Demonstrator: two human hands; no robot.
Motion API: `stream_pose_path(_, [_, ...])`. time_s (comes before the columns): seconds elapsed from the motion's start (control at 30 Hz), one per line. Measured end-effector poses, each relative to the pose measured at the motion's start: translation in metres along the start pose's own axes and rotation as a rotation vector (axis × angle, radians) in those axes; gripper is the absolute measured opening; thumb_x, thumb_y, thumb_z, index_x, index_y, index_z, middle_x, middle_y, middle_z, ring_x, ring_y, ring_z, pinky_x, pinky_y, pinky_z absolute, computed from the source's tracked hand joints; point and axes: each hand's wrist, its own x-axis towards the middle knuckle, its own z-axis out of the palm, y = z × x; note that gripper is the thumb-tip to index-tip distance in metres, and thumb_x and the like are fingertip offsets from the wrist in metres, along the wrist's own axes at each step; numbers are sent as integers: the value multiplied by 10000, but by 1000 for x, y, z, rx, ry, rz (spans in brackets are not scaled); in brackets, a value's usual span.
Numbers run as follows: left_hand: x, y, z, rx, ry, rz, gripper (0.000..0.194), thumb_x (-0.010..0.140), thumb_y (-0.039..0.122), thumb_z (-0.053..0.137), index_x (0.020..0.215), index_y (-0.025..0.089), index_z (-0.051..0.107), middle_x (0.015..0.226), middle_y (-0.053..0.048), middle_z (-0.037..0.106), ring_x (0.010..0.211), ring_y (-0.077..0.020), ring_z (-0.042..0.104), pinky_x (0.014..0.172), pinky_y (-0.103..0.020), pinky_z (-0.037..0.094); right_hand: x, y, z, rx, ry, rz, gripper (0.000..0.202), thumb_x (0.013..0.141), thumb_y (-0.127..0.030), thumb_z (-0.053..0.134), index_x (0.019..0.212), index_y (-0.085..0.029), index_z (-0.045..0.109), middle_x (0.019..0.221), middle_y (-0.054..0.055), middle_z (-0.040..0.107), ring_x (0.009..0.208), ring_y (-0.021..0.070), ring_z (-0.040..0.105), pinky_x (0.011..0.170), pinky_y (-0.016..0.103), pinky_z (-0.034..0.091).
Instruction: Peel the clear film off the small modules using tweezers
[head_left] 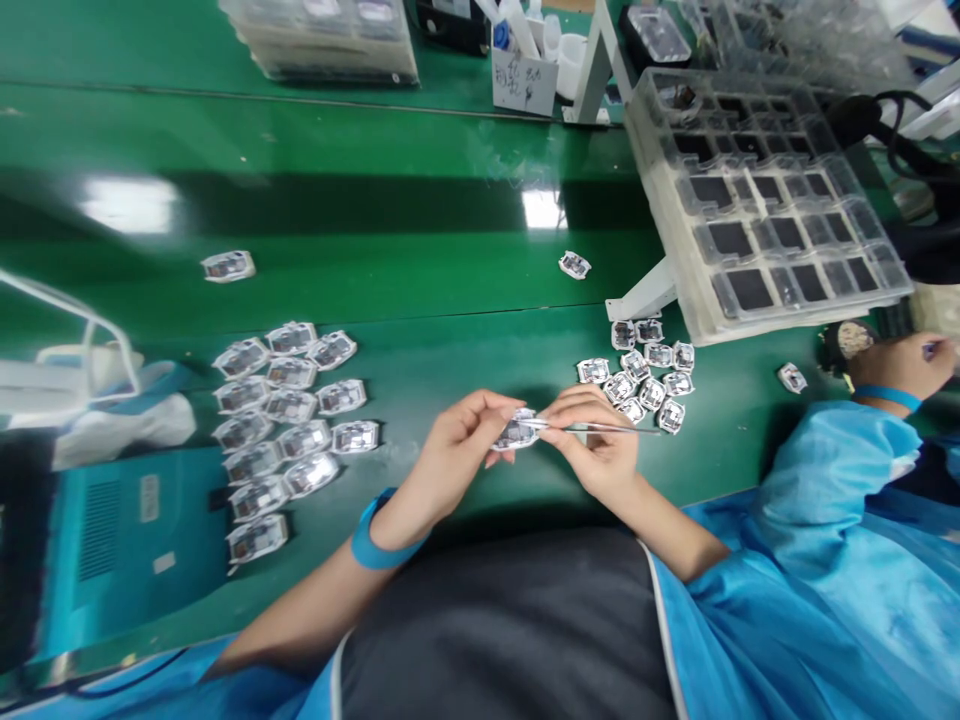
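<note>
My left hand (456, 448) pinches a small white-framed part (516, 432) above the green table (420, 260), just in front of my body. My right hand (597, 443) holds metal tweezers (611, 429) whose tips touch that part. A blue wristband sits on my left wrist. To the left lie rows of several similar parts (285, 420). A smaller cluster of several parts (646, 372) lies just right of my hands.
A stack of clear compartment trays (757, 205) stands on a white support at the right. A co-worker's hand and blue sleeve (892, 375) are at the far right. A teal device (112, 540) sits at the left. Single parts (228, 266) lie farther back.
</note>
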Motion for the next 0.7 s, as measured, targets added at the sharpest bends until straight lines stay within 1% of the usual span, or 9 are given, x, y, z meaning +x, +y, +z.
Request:
stream_pose_path(0.13, [-1, 2, -1, 33, -2, -51, 332, 791, 453, 728, 905, 145, 678, 602, 15, 632, 496, -91, 529, 453, -189, 378, 2, -4, -4, -151, -52, -203, 60, 844, -225, 731, 881, -270, 716, 829, 18, 792, 793, 216, 718, 780, 431, 556])
stream_pose_path(0.23, [-2, 3, -1, 55, -4, -76, 331, 794, 455, 718, 904, 146, 672, 617, 17, 631, 502, -85, 530, 457, -180, 383, 4, -6, -5, -196, -72, -286, 44, 870, -207, 707, 871, -251, 703, 813, 18, 791, 796, 202, 717, 788, 414, 551])
stream_pose_path(0.37, [-2, 3, -1, 65, -20, -80, 315, 816, 441, 693, 908, 141, 671, 600, 17, 620, 496, -84, 513, 455, -181, 373, 6, -4, -5, -199, -83, -290, 47, 884, -211, 694, 864, -253, 692, 814, 9, 789, 785, 194, 727, 786, 404, 547])
stream_pose_path(0.57, [-3, 3, -1, 67, -53, -54, 302, 839, 426, 663, 920, 135, 675, 623, 9, 622, 517, -92, 516, 471, -196, 387, 5, 1, -4, -98, -45, -221, 64, 864, -185, 705, 876, -244, 684, 798, 21, 777, 748, 201, 738, 761, 407, 553])
stream_pose_path(0.7, [-3, 2, -1, 78, -46, -59, 308, 833, 426, 663, 922, 131, 671, 610, 12, 622, 499, -88, 513, 459, -192, 378, 5, 1, -5, -91, -48, -238, 95, 851, -171, 708, 905, -248, 692, 812, 24, 775, 766, 208, 739, 767, 413, 554])
